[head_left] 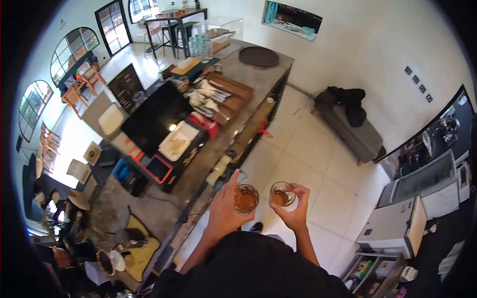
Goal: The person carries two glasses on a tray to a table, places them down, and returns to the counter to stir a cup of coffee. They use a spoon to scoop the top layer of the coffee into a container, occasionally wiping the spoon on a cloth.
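Observation:
Two clear drinking glasses with amber-brown liquid are held up side by side in front of my body. My left hand (pixel 224 207) grips the left glass (pixel 246 198), its index finger stretched out along the rim side. Around the right glass (pixel 281 197), thumb and fingers of my right hand (pixel 294 208) are closed from the right side. A small gap separates the glasses. Both are over the tiled floor, just right of the long counter (pixel 191 196).
On the counter are a monitor (pixel 156 116), a wooden cutlery tray (pixel 233 92), a white tray (pixel 179 140), and a round dark tray (pixel 258 56). A grey bench (pixel 348 124) stands by the wall. At lower right are a white chest appliance (pixel 387 223) and an open drawer (pixel 375 270).

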`<state>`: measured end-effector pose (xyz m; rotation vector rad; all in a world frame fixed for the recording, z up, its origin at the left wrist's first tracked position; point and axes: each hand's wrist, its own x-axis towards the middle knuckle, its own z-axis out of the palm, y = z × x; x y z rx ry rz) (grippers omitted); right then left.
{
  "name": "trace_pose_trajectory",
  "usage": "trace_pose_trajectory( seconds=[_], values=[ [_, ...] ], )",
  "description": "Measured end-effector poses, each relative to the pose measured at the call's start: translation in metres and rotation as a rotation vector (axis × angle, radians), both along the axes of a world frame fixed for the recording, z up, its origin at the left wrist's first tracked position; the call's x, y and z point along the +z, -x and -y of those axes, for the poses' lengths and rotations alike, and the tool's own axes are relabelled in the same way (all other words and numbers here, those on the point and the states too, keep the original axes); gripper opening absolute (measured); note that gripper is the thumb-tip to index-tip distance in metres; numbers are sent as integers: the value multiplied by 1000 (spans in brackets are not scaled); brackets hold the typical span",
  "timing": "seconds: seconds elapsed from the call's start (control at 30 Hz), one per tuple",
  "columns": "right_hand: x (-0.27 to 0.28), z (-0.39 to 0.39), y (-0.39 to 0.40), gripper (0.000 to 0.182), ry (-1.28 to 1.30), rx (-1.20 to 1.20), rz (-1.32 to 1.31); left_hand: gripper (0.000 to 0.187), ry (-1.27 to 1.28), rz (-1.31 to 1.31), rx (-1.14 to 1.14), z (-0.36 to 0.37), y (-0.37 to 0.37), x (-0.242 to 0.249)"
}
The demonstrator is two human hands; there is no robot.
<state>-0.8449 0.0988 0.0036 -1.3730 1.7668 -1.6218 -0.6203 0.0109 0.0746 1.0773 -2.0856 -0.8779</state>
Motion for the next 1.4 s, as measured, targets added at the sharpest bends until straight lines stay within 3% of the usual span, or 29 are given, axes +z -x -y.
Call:
trace_pose_trajectory(
  seconds=[0.17,0.43,0.57,0.8,0.87,1.03,1.4],
  values=[
    [11,33,97,77,-62,-3,-113,119,23,-8,-9,39,94,-6],
    [-9,147,204,76,-14,10,-66,118,18,12,34,151,190,-26],
    [-27,219,258,75,-36,29,-83,119,-6,-34,95,233,241,-43],
    [-14,369,339,77,-128,84,-21,116,123,62,105,391,318,-17],
    [-9,409,359,76,-201,117,-123,114,129,92,115,430,336,-10],
    [-14,516,399,73,-109,167,-19,114,121,56,154,515,371,-12],
    [-46,783,504,74,-97,588,-30,113,9,45,652,663,474,-66]
  ],
)
